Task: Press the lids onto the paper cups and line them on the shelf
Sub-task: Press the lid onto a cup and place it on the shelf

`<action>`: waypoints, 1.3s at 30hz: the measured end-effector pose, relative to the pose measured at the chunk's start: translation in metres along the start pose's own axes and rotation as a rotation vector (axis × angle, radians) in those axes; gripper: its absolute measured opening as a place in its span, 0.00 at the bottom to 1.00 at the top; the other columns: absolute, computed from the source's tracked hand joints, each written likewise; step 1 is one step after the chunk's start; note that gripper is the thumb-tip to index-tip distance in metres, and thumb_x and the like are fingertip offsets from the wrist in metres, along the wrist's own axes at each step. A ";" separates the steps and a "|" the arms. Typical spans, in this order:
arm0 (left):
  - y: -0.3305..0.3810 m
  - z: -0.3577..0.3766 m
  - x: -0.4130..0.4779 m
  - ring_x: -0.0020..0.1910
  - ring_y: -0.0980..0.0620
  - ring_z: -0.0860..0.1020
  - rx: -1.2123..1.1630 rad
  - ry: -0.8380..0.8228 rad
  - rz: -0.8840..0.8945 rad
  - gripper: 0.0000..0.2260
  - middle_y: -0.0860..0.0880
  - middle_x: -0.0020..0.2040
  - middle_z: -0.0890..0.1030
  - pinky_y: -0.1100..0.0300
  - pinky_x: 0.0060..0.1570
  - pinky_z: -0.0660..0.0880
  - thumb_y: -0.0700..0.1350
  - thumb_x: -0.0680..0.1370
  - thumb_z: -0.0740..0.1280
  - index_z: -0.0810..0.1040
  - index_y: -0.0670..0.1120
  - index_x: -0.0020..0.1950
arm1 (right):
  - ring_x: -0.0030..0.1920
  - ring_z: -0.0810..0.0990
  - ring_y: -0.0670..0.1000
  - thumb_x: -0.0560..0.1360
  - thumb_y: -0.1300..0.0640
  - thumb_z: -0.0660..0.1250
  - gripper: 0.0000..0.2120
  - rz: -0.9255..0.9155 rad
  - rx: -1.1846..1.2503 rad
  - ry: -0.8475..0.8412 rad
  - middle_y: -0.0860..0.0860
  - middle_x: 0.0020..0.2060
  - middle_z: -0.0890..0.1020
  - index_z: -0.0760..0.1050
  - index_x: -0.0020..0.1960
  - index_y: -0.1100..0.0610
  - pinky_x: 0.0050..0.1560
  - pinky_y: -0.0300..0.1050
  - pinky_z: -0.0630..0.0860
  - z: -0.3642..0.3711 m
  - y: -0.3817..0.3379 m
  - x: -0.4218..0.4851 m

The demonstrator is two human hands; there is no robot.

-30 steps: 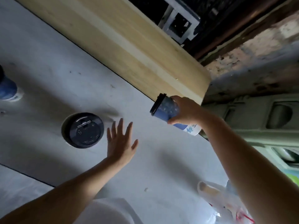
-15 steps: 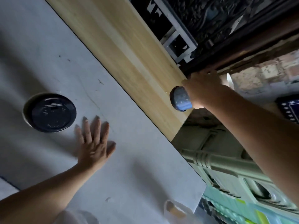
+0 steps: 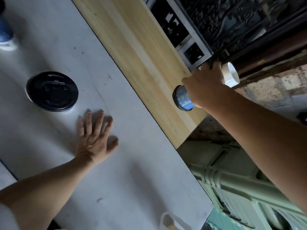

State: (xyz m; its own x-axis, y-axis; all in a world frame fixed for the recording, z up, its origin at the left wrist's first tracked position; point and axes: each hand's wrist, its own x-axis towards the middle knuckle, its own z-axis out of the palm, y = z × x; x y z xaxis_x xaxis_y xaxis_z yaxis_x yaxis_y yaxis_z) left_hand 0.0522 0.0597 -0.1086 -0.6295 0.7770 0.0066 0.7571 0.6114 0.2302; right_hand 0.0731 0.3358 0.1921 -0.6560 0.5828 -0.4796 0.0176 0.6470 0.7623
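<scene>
Right hand (image 3: 205,87) fingers clenched round blue lidded cup (image 3: 182,99), held tilted over wooden shelf (image 3: 132,47). Left hand (image 3: 94,135) flat on table (image 3: 132,180), fingers released, spread. Second lidded cup (image 3: 52,92) just beyond left fingertips.

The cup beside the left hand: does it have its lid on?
Lid on: a black lid covers the cup standing on the grey table.

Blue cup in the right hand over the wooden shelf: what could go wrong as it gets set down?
The blue cup is held tilted, lid sideways, near the wooden shelf's end; released like this it may tip or roll off. The right hand covers most of it, hiding the base landing. The left hand lies flat on the table, not helping.
</scene>
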 end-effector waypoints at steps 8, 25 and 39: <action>0.001 0.000 0.001 0.80 0.27 0.49 0.019 0.041 -0.001 0.40 0.39 0.82 0.56 0.26 0.73 0.49 0.65 0.71 0.64 0.68 0.45 0.78 | 0.65 0.71 0.60 0.75 0.54 0.67 0.19 0.041 0.120 -0.056 0.54 0.60 0.77 0.75 0.66 0.50 0.65 0.63 0.67 0.015 0.006 0.010; -0.001 0.007 0.001 0.80 0.28 0.47 0.015 0.033 -0.008 0.39 0.40 0.83 0.55 0.26 0.74 0.48 0.66 0.71 0.63 0.68 0.47 0.78 | 0.65 0.71 0.60 0.74 0.55 0.67 0.20 -0.019 0.141 -0.107 0.54 0.61 0.77 0.75 0.66 0.50 0.66 0.63 0.66 0.009 -0.012 0.014; -0.002 0.007 0.001 0.80 0.28 0.46 -0.010 0.023 -0.003 0.39 0.40 0.83 0.54 0.26 0.74 0.46 0.67 0.72 0.61 0.67 0.47 0.78 | 0.63 0.72 0.61 0.74 0.57 0.68 0.18 -0.008 0.137 -0.110 0.56 0.58 0.78 0.75 0.64 0.53 0.63 0.60 0.69 0.010 -0.011 0.009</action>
State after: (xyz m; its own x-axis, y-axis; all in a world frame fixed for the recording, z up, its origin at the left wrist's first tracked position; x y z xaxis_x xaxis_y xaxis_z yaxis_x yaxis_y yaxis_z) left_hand 0.0516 0.0605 -0.1159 -0.6360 0.7712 0.0284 0.7533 0.6124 0.2399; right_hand 0.0740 0.3387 0.1750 -0.5705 0.6224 -0.5358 0.1203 0.7087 0.6952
